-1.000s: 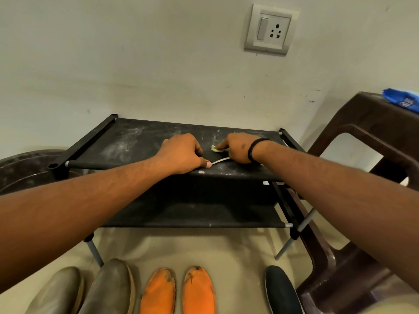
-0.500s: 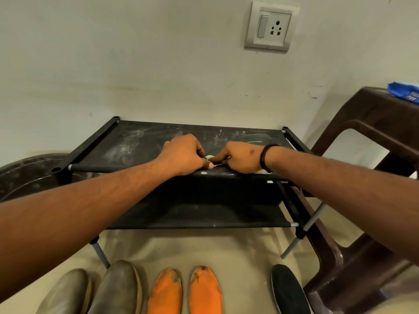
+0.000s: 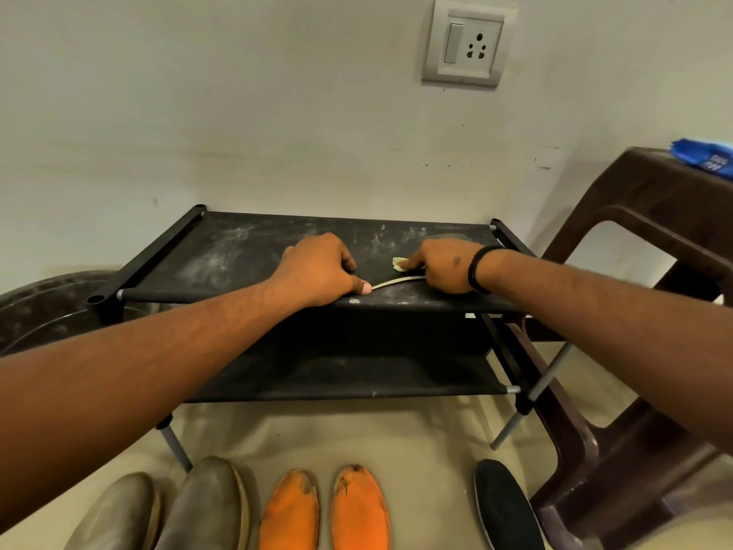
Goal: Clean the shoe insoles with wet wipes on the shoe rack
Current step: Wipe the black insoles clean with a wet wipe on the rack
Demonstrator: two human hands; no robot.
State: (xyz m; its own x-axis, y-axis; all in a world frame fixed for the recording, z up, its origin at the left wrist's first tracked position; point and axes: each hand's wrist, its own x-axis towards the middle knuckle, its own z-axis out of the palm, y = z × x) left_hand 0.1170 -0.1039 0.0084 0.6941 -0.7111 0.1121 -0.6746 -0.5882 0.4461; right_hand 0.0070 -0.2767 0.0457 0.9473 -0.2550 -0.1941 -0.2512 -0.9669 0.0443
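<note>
On the top shelf of the black shoe rack (image 3: 222,252) lies a dark insole (image 3: 377,268) with a pale edge. My left hand (image 3: 317,267) grips its near left end, thumb on the edge. My right hand (image 3: 440,264), with a black band on the wrist, holds a small crumpled yellowish wet wipe (image 3: 398,263) under its fingertips and presses it onto the insole. Both hands hide much of the insole.
On the floor in front lie a grey pair (image 3: 198,506), an orange pair (image 3: 289,510) and one black insole (image 3: 503,506). A brown plastic chair (image 3: 634,216) stands at the right with a blue pack (image 3: 706,156) on it. A dark tub (image 3: 47,303) sits to the left.
My right hand slid the wipe left toward my left hand, then back to the right along the insole. My left hand stayed put.
</note>
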